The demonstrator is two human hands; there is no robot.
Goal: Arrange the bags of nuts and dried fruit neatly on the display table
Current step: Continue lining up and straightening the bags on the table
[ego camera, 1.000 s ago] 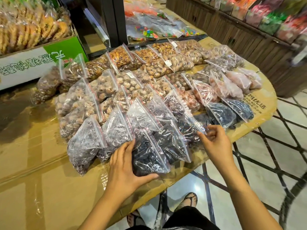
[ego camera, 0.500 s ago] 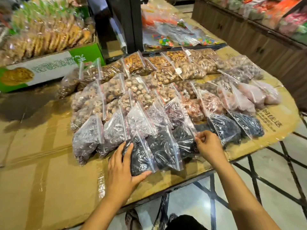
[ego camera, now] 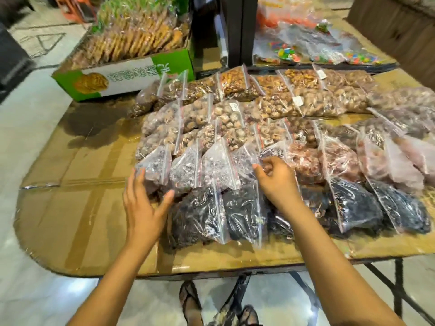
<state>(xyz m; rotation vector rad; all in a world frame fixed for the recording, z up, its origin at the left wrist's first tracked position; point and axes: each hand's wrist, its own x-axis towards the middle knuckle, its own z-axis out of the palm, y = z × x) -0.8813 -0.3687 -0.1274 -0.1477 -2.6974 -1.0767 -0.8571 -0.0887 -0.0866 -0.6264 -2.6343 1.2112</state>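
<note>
Clear zip bags of nuts and dried fruit lie in overlapping rows on the cardboard-covered display table [ego camera: 77, 208]. The front row holds black dried fruit bags [ego camera: 200, 215], with greyish raisin bags [ego camera: 186, 170] behind and brown nut bags [ego camera: 303, 102] farther back. My left hand [ego camera: 143, 208] hovers open at the left end of the front rows, fingers spread beside the leftmost raisin bag [ego camera: 154, 168]. My right hand [ego camera: 276, 180] rests over the dark bags with fingers curled at the edge of a raisin bag [ego camera: 247, 158]; whether it pinches that bag is unclear.
A green and white carton of biscuits [ego camera: 122, 76] stands at the back left. A dark post [ego camera: 237, 31] rises behind the bags, with candy packets [ego camera: 306, 50] to its right. Pinkish fruit bags [ego camera: 400, 165] lie at the right. The table's front edge runs just above my feet.
The view shifted left. My left hand lifted off the front dark bag and moved up to the leftmost raisin bag. My right hand moved left and up to the raisin row.
</note>
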